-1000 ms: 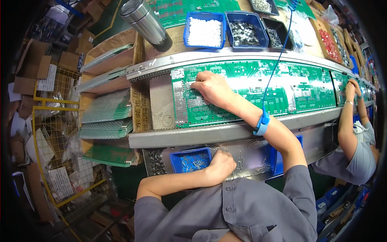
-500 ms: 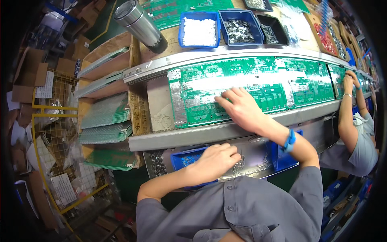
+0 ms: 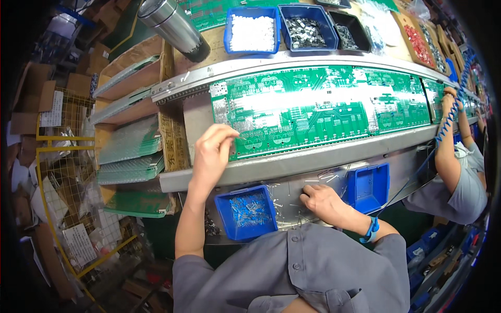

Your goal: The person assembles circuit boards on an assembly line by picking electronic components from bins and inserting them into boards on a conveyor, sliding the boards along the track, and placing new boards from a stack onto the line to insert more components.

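Observation:
A long green circuit board (image 3: 308,112) lies in the metal rail of the work line. Over its lower left corner is my left hand (image 3: 213,151), thumb and forefinger pinched together; a tiny thin thing shows at the fingertips, too small to name. My right hand (image 3: 326,203) is down at the metal tray (image 3: 292,194), fingers bent and closed among loose thin-wired parts (image 3: 329,177); what they hold, if anything, is hidden. Between my body and the rail sits a blue bin (image 3: 246,213) of small blue wired parts. A second blue bin (image 3: 368,187) stands right of my right hand.
Behind the rail stand a steel tumbler (image 3: 175,28), a blue bin of white parts (image 3: 252,32), and bins of metal parts (image 3: 308,32). Stacked boards (image 3: 130,143) fill a cardboard rack at left. A co-worker's arm (image 3: 443,141) and a blue coiled cord (image 3: 450,117) are at right.
My left hand has risen from beside the blue bin to the board's lower left corner. My right hand has dropped from the board to the tray. A blue coiled cord now shows at right.

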